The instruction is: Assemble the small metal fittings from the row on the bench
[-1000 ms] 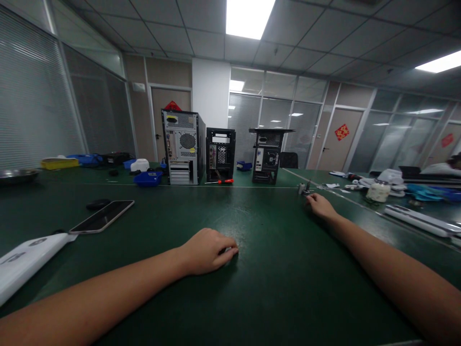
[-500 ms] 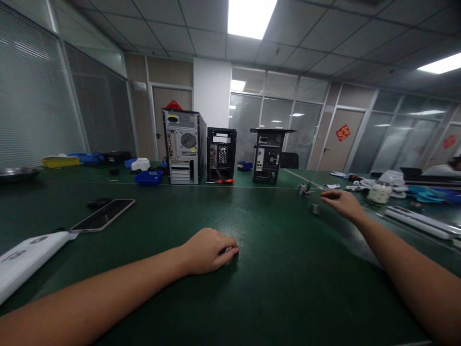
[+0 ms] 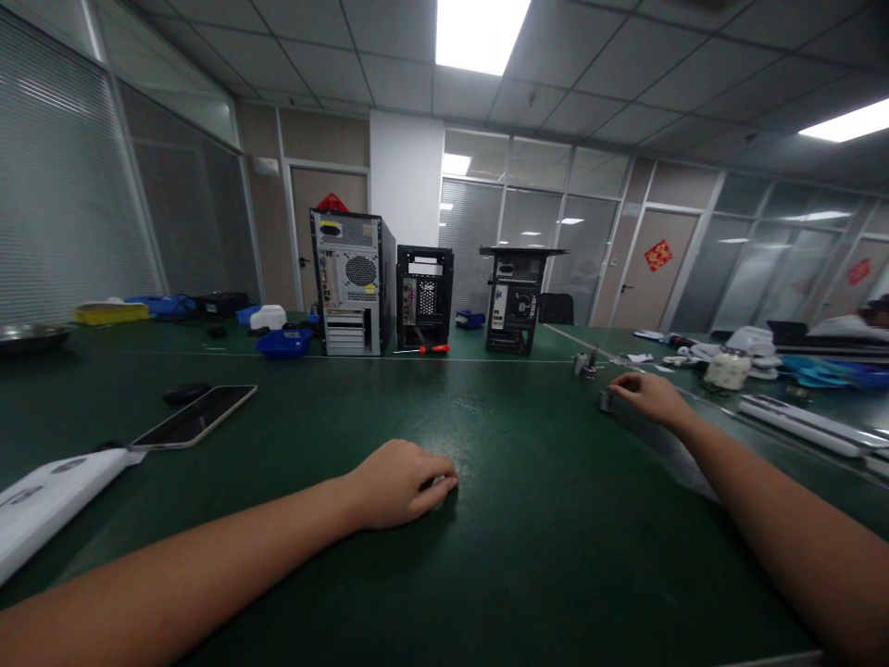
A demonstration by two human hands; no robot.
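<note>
On the green tabletop (image 3: 500, 519) rests my left hand (image 3: 403, 484). Its fingers are curled and the thumb meets the forefinger; whatever may lie inside is hidden. Over to the right, my right hand (image 3: 649, 398) is bent in a pinch at the top of a small grey metal cylinder (image 3: 606, 402), which stands on the table. The fingertips cover its upper right edge. Just beyond stand another small metal cylinder (image 3: 579, 363) and a small metal piece with a thin upright shaft (image 3: 590, 367).
Computer cases (image 3: 353, 283) line the far side, with a red-handled screwdriver (image 3: 434, 349) before them. A blue tray (image 3: 283, 344) is left of them. A phone (image 3: 198, 417) and a white object (image 3: 59, 491) lie left. At right are a jar (image 3: 726, 371) and a long white bar (image 3: 798, 424).
My right hand has moved slightly left and down, from beside the nearer metal cylinder to its top. The cylinder and my left hand have stayed in place. The view has shifted a little.
</note>
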